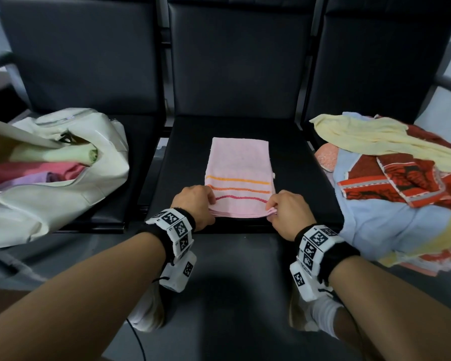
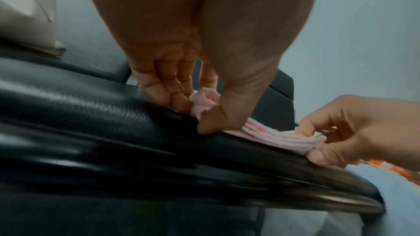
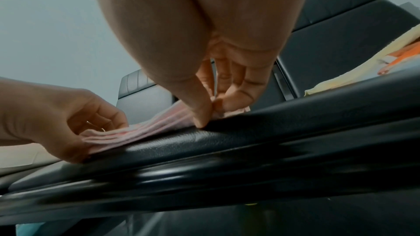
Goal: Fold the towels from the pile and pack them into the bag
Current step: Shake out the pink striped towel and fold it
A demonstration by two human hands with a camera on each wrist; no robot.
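Note:
A pink towel [image 1: 240, 168] with orange and red stripes lies folded lengthwise on the middle black seat [image 1: 185, 157]. My left hand [image 1: 197, 204] pinches its near left corner between thumb and fingers, and my right hand [image 1: 284, 208] pinches the near right corner. In the left wrist view the left hand [image 2: 200, 110] grips the layered pink towel [image 2: 268, 137] at the seat's front edge. In the right wrist view the right hand [image 3: 210, 112] pinches the pink towel [image 3: 154, 126]. The cream bag [image 1: 71, 183] lies open on the left seat with folded towels inside.
A pile of unfolded towels [image 1: 391, 178], yellow, light blue and red patterned, covers the right seat and hangs over its front. Black seat backs [image 1: 240, 61] rise behind. My feet in white shoes [image 1: 146, 308] stand on the grey floor below.

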